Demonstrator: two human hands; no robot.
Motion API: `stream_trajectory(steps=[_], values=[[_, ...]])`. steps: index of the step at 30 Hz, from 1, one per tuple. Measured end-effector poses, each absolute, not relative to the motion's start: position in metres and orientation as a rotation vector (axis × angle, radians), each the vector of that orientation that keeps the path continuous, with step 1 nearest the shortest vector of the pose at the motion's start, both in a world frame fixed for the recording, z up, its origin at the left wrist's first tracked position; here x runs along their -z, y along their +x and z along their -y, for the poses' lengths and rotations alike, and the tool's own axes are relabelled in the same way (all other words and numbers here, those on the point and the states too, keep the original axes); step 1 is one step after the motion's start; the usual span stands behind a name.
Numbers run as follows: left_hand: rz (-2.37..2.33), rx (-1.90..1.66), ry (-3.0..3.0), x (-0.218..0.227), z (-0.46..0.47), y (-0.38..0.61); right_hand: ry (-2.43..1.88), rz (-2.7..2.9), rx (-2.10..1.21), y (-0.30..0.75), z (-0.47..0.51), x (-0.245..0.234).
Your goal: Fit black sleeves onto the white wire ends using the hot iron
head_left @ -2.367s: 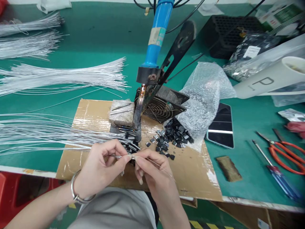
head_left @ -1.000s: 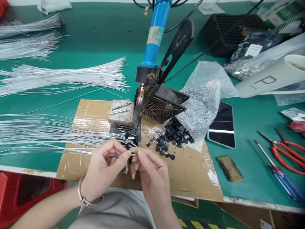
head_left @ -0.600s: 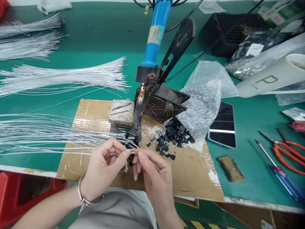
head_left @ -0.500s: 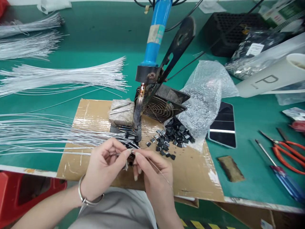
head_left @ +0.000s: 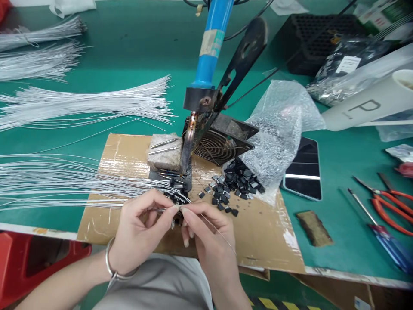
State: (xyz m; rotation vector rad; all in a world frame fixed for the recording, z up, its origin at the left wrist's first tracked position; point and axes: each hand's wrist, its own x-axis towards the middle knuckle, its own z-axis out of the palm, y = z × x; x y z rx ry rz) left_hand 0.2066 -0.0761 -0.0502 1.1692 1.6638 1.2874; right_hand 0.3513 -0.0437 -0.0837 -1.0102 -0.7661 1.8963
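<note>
My left hand (head_left: 142, 230), with a metal bangle at the wrist, is closed in a pinch. Its fingertips meet those of my right hand (head_left: 211, 241) over the front of the cardboard. Between them is a thin wire (head_left: 214, 226), whose free length trails across my right fingers towards the wrist. Whatever else sits at the fingertips is too small to make out. Just beyond the hands, a bundle of silvery wires (head_left: 97, 183) ends over a dark fixture (head_left: 187, 183), which the hands partly hide. Above it a soldering iron (head_left: 206, 64) with a blue handle hangs on a black stand, tip down.
Small black connectors (head_left: 243, 181) lie heaped beside bubble wrap (head_left: 277, 116). A fan (head_left: 214, 146) stands behind the iron. To the right lie a phone (head_left: 302, 172), a screwdriver (head_left: 380, 237) and orange-handled pliers (head_left: 393, 206). Another wire bundle (head_left: 87, 103) rests at left.
Both hands stay pinched together and have shifted only slightly, a little downward. The view has moved a touch; the things on the table lie as before.
</note>
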Motion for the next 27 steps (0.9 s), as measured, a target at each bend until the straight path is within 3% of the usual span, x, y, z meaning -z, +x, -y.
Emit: stream_trajectory(steps=[10,27], values=[[-1.639,-1.203,1.291,0.053,0.081,0.204,-0.990,0.657,-2.098,0.357,0.029,0.074],[-1.717,-1.224,1.421,0.057,0.080,0.206,-0.973,0.680,-2.016,0.354,0.032,0.076]])
